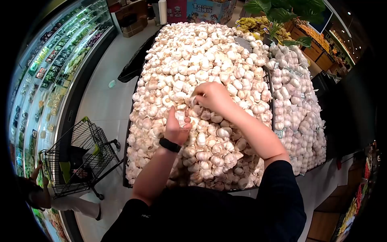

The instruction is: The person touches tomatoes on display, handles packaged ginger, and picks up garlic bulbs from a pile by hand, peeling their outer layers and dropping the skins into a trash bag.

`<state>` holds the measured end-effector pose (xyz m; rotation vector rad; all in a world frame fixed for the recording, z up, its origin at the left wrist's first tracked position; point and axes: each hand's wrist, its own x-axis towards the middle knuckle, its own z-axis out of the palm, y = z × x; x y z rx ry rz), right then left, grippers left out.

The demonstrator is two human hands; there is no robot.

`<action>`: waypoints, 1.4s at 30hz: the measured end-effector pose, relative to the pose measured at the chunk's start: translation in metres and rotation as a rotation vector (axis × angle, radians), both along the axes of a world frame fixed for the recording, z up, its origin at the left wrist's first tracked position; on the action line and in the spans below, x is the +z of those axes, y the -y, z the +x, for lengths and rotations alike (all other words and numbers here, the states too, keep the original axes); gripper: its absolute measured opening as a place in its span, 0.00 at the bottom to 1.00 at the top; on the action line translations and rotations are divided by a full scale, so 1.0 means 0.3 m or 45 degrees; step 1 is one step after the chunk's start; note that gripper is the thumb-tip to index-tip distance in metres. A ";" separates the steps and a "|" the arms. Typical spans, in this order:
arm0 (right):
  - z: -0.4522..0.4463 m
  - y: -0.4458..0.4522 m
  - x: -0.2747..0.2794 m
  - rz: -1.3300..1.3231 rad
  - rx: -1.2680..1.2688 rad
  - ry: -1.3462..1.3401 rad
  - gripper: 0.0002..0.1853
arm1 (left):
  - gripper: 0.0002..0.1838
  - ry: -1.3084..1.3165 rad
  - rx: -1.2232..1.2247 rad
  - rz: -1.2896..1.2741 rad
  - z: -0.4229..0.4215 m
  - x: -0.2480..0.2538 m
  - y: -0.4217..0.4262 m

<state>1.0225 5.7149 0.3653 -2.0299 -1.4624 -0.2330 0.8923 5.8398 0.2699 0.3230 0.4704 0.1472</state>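
Note:
My left hand, with a dark band on its wrist, is curled around a pale garlic bulb over the middle of a big heap of loose garlic. Its thumb points up along the bulb's left side. My right hand is just above and to the right, fingers bent and pinched together. Something thin and whitish is at its fingertips, but I cannot make out what. Loose bulbs lie under and around both hands.
Bagged garlic is stacked right of the heap, beyond a black divider. A shopping cart stands at the left with a person beside it. Lit refrigerated shelves line the left side. A leafy plant rises at the back right.

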 end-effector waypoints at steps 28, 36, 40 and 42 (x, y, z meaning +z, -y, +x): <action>0.952 0.197 0.092 -0.054 -1.117 0.339 0.09 | 0.12 -0.144 0.151 0.088 -0.077 0.004 -0.010; 0.015 -0.108 -0.017 -0.117 0.243 -0.415 0.08 | 0.08 0.011 0.105 -0.140 0.087 0.031 -0.010; -0.055 -0.118 -0.114 -0.160 0.254 0.098 0.08 | 0.11 0.421 -0.046 0.131 0.075 -0.017 -0.023; -0.028 -0.112 -0.089 -0.194 0.404 0.008 0.08 | 0.09 -0.146 0.238 0.139 0.088 0.148 0.060</action>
